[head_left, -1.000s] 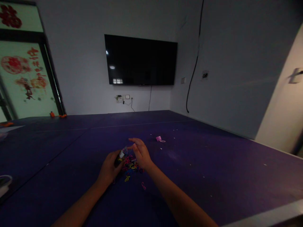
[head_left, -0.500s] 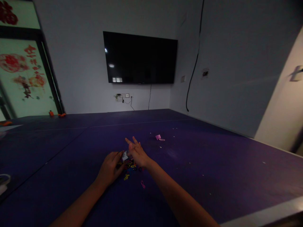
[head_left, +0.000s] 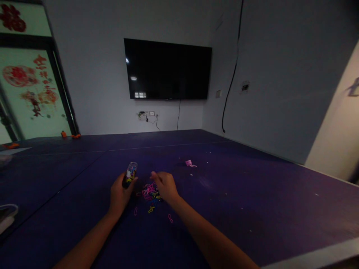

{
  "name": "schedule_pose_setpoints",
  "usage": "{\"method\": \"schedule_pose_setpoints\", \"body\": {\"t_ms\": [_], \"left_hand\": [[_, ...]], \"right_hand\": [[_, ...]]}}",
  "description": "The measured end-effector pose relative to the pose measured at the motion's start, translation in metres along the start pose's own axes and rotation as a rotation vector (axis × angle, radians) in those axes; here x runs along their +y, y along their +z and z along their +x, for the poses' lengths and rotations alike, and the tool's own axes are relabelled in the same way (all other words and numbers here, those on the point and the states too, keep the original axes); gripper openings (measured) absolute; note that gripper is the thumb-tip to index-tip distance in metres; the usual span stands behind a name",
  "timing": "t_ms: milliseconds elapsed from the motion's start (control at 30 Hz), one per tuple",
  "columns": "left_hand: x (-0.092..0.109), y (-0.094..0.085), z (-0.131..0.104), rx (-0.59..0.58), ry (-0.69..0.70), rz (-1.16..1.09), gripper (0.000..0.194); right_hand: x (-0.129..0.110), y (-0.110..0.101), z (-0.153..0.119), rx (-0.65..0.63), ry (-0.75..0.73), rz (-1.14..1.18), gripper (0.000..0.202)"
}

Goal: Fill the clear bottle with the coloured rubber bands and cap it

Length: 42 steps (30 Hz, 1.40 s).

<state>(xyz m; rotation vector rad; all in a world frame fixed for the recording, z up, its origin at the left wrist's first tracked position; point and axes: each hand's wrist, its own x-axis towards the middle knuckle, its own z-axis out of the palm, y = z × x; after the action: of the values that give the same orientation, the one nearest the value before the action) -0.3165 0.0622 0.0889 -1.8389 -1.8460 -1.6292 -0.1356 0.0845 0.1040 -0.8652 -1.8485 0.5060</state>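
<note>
In my left hand [head_left: 120, 194] is a small clear jar [head_left: 131, 172], tilted, with coloured bits inside. My fingers wrap round its lower part. To its right a pile of small coloured loops [head_left: 149, 191], which look like rubber bands, lies on the purple surface; pink ones are most plentiful, with yellow and blue among them. My right hand [head_left: 167, 186] is at the pile's right edge with its fingers curled in and the thumb against them. What it holds, if anything, is hidden. Stray loops lie nearer me, among them a pink loop [head_left: 170, 218] and a yellow loop [head_left: 151, 209].
Beyond my right hand lies a small pink piece with a loop [head_left: 188, 163], amid white specks. A white-rimmed object [head_left: 8, 220] sits at the left edge. The purple surface [head_left: 252, 186] reaches the wall, where a television [head_left: 168, 71] hangs. Orange items [head_left: 64, 134] stand far left.
My left hand has moved left and raised the jar off the pile, exposing the pink loops. My right hand's fingers, spread before, are now curled in, beside the pile.
</note>
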Motion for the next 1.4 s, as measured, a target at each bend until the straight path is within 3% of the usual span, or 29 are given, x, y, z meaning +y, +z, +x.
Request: {"method": "schedule_pose_setpoints", "body": {"t_ms": [100, 167, 267, 500, 667, 800, 867, 1000, 1133, 1300, 1400], "left_hand": [[0.003, -0.005, 0.003, 0.063, -0.113, -0.044, 0.050], [0.005, -0.006, 0.004, 0.085, -0.138, -0.062, 0.050], [0.005, -0.005, 0.003, 0.066, -0.147, -0.084, 0.051], [0.003, 0.003, -0.001, -0.037, -0.047, -0.061, 0.050], [0.000, 0.006, -0.002, -0.072, 0.008, 0.006, 0.050], [-0.002, 0.009, -0.002, -0.078, 0.056, 0.000, 0.049], [-0.001, 0.010, -0.003, -0.082, 0.057, -0.010, 0.047], [0.002, 0.009, -0.004, -0.068, 0.062, -0.024, 0.045], [0.003, 0.009, -0.006, -0.051, 0.075, -0.018, 0.045], [0.003, 0.009, -0.004, -0.068, 0.073, -0.006, 0.045], [0.003, 0.008, -0.003, -0.093, 0.068, 0.000, 0.046]], "right_hand": [[0.000, 0.018, -0.010, -0.359, -0.194, 0.005, 0.033], [-0.001, 0.027, -0.016, -0.480, -0.374, -0.066, 0.025], [-0.002, 0.034, -0.020, -0.556, -0.507, -0.219, 0.022], [-0.009, 0.029, -0.017, -0.660, -0.480, -0.448, 0.027], [-0.006, 0.001, 0.002, -0.576, -0.262, -0.676, 0.023], [-0.002, -0.015, 0.003, -0.476, -0.077, -0.513, 0.030], [-0.005, -0.015, -0.009, -0.543, -0.144, -0.445, 0.031], [-0.020, -0.009, -0.042, -0.621, -0.431, -0.487, 0.034], [-0.024, -0.002, -0.057, -0.664, -0.419, -0.541, 0.045], [-0.014, -0.011, -0.044, -0.471, -0.203, -0.641, 0.045], [-0.011, -0.025, -0.028, -0.328, -0.018, -0.558, 0.045]]}}
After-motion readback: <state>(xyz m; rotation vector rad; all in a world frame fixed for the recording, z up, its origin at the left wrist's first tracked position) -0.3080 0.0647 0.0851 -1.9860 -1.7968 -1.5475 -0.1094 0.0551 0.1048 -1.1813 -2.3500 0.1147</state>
